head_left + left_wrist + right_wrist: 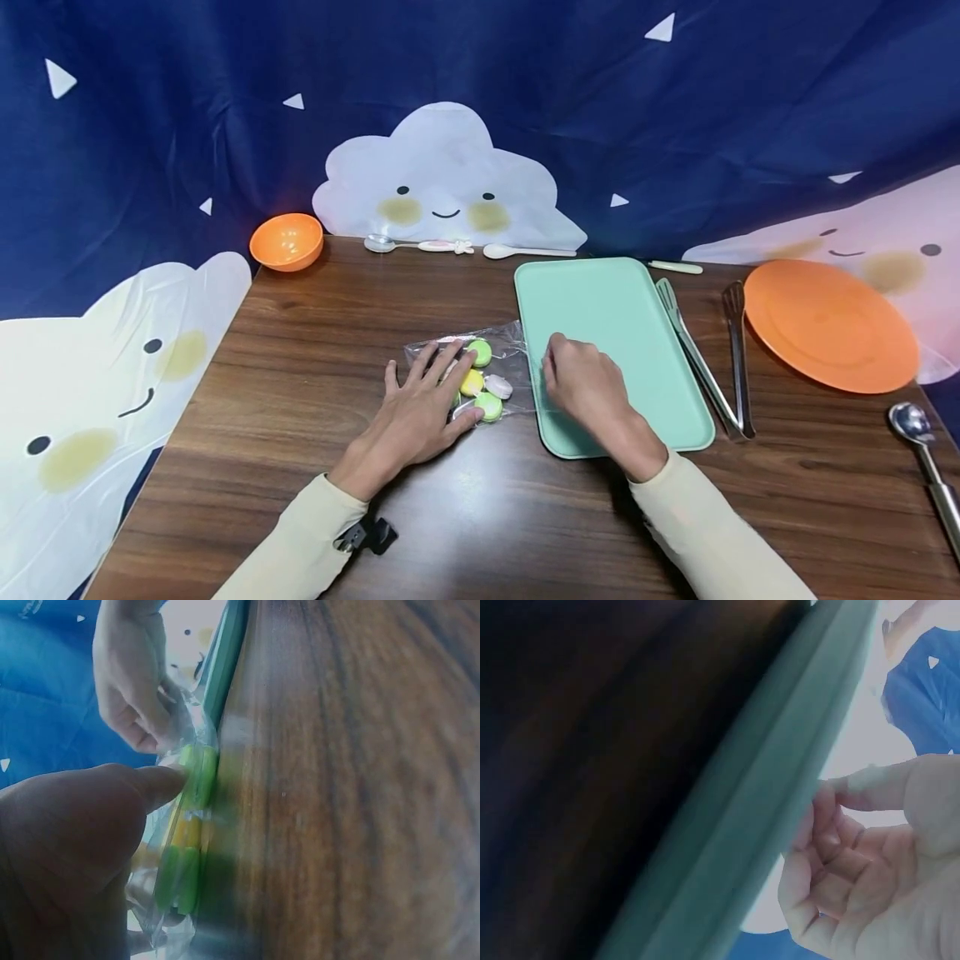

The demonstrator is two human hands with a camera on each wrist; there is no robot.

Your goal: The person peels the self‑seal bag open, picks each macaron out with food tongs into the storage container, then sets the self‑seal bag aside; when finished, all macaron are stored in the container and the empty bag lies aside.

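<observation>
Your left hand lies flat, fingers straight, pressing the clear bag of macarons on the worktop, just left of the mint tray. Your right hand, fingers curled, pinches the bag's right edge over the tray's near-left rim.

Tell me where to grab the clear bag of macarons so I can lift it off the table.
Probably best to pinch the clear bag at its right edge beside the green tray, coming from the right. The plastic there is flat and free of macarons, and the right hand already has its fingers on it. The left hand lies flat over the left part, holding it down.
</observation>
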